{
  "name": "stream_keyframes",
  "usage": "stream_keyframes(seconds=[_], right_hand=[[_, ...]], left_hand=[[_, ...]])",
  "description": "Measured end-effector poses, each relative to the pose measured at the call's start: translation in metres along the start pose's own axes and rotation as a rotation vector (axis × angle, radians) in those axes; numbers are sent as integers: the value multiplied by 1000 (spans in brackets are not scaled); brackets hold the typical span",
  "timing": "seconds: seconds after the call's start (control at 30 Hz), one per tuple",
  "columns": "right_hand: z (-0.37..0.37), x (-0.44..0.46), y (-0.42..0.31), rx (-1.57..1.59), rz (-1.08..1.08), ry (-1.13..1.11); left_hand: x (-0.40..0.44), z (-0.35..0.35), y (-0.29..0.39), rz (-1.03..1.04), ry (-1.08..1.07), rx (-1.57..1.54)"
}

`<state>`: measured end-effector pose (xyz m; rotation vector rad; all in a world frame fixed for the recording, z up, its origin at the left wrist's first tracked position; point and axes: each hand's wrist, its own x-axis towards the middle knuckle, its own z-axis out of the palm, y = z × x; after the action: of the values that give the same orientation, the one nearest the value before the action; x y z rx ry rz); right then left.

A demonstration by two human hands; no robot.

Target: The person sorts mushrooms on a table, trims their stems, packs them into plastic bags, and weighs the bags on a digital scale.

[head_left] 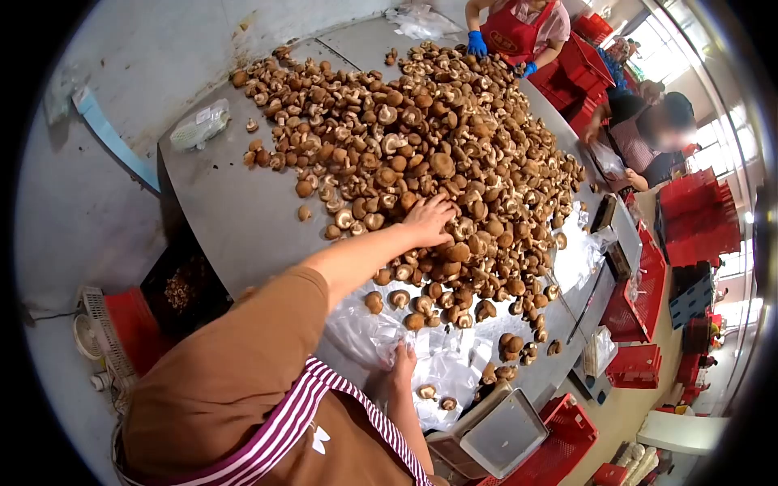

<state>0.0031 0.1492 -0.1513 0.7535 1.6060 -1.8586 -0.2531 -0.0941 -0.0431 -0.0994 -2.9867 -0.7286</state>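
Note:
Brown mushrooms (389, 139) lie in a large heap across a grey metal table (219, 182). My left hand (429, 220) reaches onto the near part of the heap, palm down, with its fingers spread over the mushrooms; its underside is hidden. Closer to my body, my right hand (403, 362) is closed on the edge of a clear plastic bag (361, 330). More thin plastic (442, 377) lies beside that hand, with two loose mushrooms on it.
A metal tray (504, 433) stands at the near table edge beside a red crate (563, 437). A filled plastic package (201, 125) lies at the far left. Across the table are a person with blue gloves (476, 44) and a co-worker (640, 138) handling plastic. Red crates (701, 215) stand beyond.

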Motion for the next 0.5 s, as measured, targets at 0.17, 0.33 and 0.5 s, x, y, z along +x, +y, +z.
stream_keyframes(seconds=[0.17,0.33,0.5], right_hand=[[7,-10,-8,17,27,37],[8,-6,-6,84,-20,18],[1,0,2,92,-26,13]], left_hand=[[-8,21,6,60,-77,55],[-71,25,14,55,-367,-55],[-141,31,10,343,-73,-203]])
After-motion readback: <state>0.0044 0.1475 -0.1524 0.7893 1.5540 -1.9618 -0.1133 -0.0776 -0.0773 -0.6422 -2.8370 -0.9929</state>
